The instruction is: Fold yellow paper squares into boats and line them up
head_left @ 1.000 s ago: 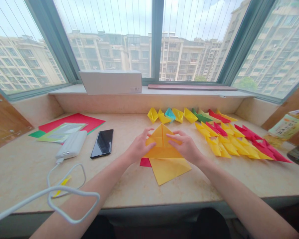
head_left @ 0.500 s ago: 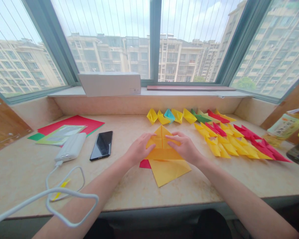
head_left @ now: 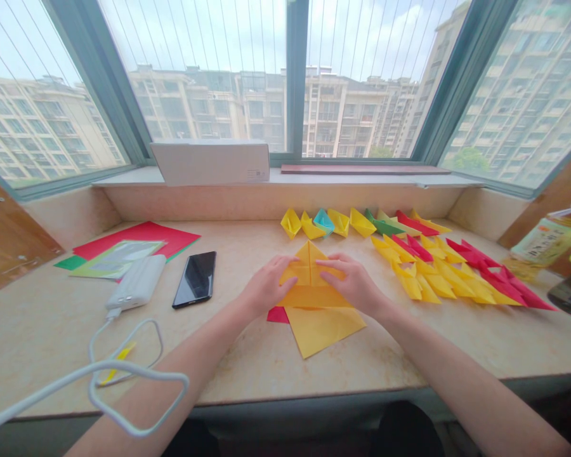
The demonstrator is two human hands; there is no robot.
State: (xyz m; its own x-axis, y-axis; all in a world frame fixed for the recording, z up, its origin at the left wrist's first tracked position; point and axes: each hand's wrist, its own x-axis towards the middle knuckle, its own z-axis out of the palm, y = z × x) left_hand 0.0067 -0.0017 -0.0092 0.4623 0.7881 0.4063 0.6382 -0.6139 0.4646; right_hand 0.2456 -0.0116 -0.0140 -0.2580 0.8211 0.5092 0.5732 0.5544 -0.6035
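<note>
A folded yellow sheet of paper (head_left: 309, 296), with a pointed top, a centre crease and a flat band along its lower edge, is held between my two hands. My left hand (head_left: 272, 280) grips its left side, thumb on the front and fingers behind. Gripping the right side the same way is my right hand (head_left: 351, 279). Below the folded paper, a flat yellow sheet (head_left: 321, 330) lies on the counter, partly covered. A corner of red paper (head_left: 278, 315) shows at its left.
Several folded paper boats (head_left: 361, 222) line the back, with more yellow and red folded pieces (head_left: 438, 276) at right, near oil bottles (head_left: 547, 238). To the left lie a phone (head_left: 195, 280), a power bank (head_left: 137, 281) with a white cable (head_left: 137, 374), and coloured sheets (head_left: 176, 236).
</note>
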